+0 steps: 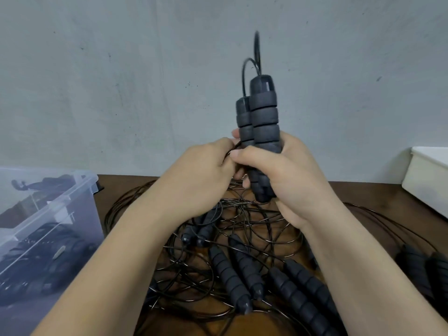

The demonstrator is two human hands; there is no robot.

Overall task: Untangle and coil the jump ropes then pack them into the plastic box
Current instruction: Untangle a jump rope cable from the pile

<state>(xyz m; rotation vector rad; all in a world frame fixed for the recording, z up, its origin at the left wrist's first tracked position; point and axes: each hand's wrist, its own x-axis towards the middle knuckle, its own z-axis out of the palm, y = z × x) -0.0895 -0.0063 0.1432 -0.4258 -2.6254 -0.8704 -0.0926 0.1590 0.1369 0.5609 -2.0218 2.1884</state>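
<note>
My right hand (288, 175) grips a pair of black ribbed foam jump-rope handles (260, 117), held upright above the table, their thin cord (256, 52) looping out of the tops. My left hand (203, 175) pinches the thin black cord right beside the handles, at the right hand's thumb. Below both hands lies a tangled pile of thin black cord (230, 238) with several more foam handles (244, 270) on the brown table (363, 192). The clear plastic box (41, 229) stands at the left and holds black coiled ropes.
A white bin (429, 175) sits at the table's far right. Two more black handles (426, 267) lie near the right edge. Cord loops spread out to the left and right of the pile. A grey wall closes off the back.
</note>
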